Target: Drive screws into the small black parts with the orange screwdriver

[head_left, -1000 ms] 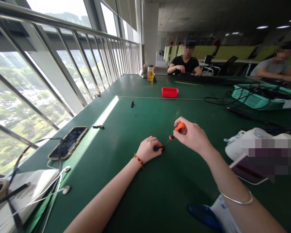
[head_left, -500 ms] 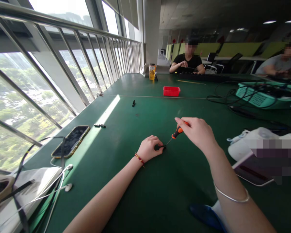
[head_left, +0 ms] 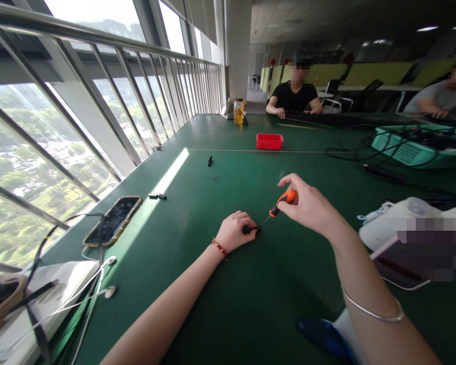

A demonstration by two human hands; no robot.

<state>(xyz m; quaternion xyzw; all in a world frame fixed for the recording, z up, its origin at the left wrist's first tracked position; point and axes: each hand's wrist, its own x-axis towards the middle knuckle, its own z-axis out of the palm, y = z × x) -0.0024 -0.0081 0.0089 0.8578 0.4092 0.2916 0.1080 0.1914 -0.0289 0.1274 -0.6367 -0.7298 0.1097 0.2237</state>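
L hand (head_left: 232, 233) pinches a small blk part (head_left: 255, 229) abt mid green table (head_left: 190, 213), R hand (head_left: 311, 209) grips an orange/blk screwdriver (head_left: 275, 211), tip down by the part's right end, can't tell if touching tbh. Red tray (head_left: 269, 144) sits far side, phone (head_left: 114, 221) off left.

Black part (head_left: 255, 228) partly hidden by left hand (head_left: 232, 233); grey-shirted person (head_left: 430, 95) cut by right edge

A phone (head_left: 114, 221) lies near white earphones (head_left: 110, 292), a red tray (head_left: 269, 145) near a jar (head_left: 238, 112).
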